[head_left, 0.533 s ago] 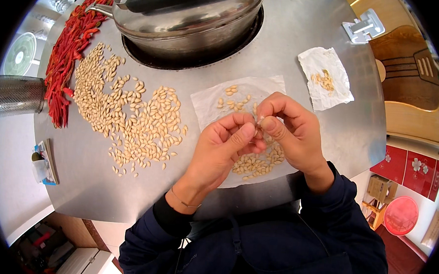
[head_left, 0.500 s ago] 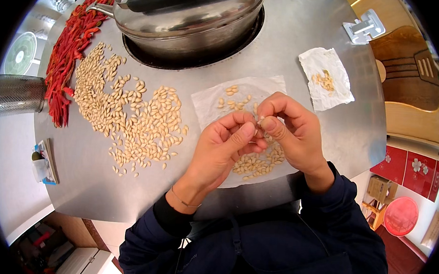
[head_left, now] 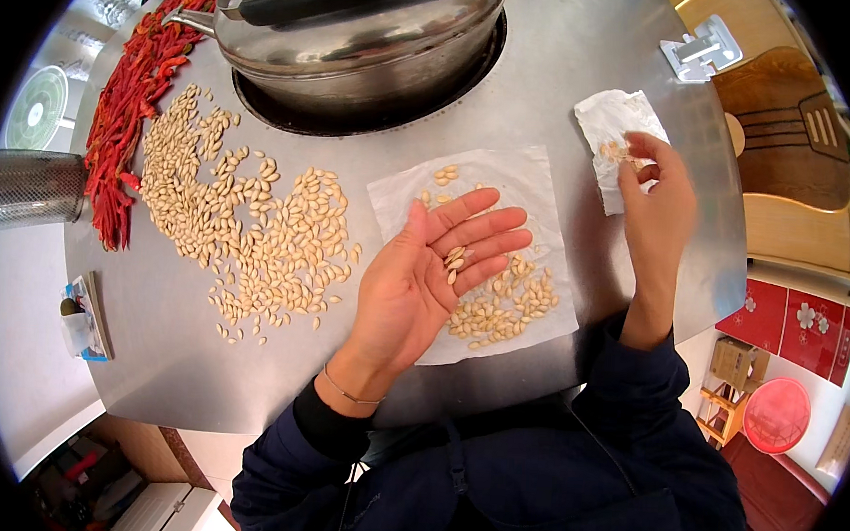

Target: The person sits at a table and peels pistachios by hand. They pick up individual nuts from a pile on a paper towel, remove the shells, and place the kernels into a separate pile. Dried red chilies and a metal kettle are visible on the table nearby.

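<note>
My left hand (head_left: 430, 266) is turned palm up over a white paper sheet (head_left: 552, 219), fingers stretched out, with a few pale seeds (head_left: 455, 259) resting in it. Seeds are scattered on that sheet (head_left: 504, 313). My right hand (head_left: 654, 205) is at a smaller crumpled white paper (head_left: 613, 117) to the right, fingers curled and closed above small yellowish bits on it; what is between the fingertips is hard to make out. A broad spread of pale seeds (head_left: 282, 239) lies left of my left hand on the steel table (head_left: 170, 358).
A large steel kettle (head_left: 360, 41) sits in a recessed opening at the back. Dried red chillies (head_left: 136, 87) line the left side, beside a mesh cylinder (head_left: 25, 187). A small stack of items (head_left: 91, 315) is at the left edge; a white plastic fixture (head_left: 701, 49) is at back right.
My hands were together, pinching something over the sheet. Now my left hand has opened palm up, showing seeds, and my right hand has moved right and up to the small paper.
</note>
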Motion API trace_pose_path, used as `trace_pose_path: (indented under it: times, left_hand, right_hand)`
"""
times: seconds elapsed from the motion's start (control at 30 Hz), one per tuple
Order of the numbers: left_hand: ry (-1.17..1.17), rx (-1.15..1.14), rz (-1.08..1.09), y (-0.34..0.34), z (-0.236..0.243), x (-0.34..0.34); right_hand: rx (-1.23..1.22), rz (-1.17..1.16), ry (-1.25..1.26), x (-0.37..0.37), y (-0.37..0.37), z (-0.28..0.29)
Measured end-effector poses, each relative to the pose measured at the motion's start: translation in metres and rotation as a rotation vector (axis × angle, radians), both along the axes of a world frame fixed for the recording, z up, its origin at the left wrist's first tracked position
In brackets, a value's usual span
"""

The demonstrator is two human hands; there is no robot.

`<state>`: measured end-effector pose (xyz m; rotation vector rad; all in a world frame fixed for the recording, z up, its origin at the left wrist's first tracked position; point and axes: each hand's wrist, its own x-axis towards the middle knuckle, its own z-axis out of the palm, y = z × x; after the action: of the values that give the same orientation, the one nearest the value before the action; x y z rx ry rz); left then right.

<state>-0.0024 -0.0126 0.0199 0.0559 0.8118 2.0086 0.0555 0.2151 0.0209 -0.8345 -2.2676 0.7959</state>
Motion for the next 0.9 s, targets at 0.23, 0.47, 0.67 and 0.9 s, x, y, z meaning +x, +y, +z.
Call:
trace_pose_path:
  times: [0.23, 0.47, 0.67, 0.9]
  left_hand:
    - [-0.09, 0.112, 0.05, 0.003, -0.003, 0.001]
    - [-0.119, 0.139, 0.051, 0.001, -0.007, 0.002]
    - [-0.105, 0.054, 0.043, 0.003, -0.009, 0.004]
    - [0.207, -0.23, 0.0, 0.001, -0.012, 0.008]
  right_hand:
    - [-0.144, 0.505, 0.195, 0.0, -0.035, 0.007]
    - [0.141, 0.911, 0.193, -0.007, -0.06, 0.005]
    - [0.21, 0.831, 0.224, -0.008, -0.061, -0.006]
    - [0.149, 0.853, 0.179, -0.006, -0.06, -0.004]
